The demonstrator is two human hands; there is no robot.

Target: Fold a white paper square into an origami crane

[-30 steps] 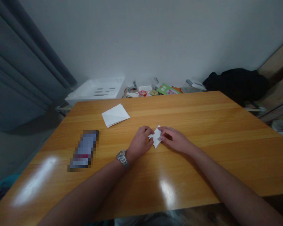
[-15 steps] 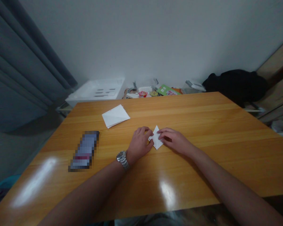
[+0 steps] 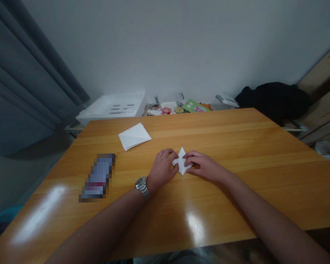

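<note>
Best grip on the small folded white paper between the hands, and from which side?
Probably pinch the folded white paper by its side corners, one from each side: it looks roughly diamond-shaped, with those corners toward the left hand and right hand. That would leave its far and near points uncovered.

Pixelated phone point(image 3: 98, 176) on wooden table point(image 3: 236, 146); white tray point(image 3: 100, 109), green booklet point(image 3: 193, 105) beyond.

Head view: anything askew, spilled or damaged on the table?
No spill; the small white paper shows no clear tear. The white paper stack at far left lies askew, its near edges not flush. The phone-like object on the left is pixelated, so I can't judge its condition. Bright patches on the table look like reflections.
</note>
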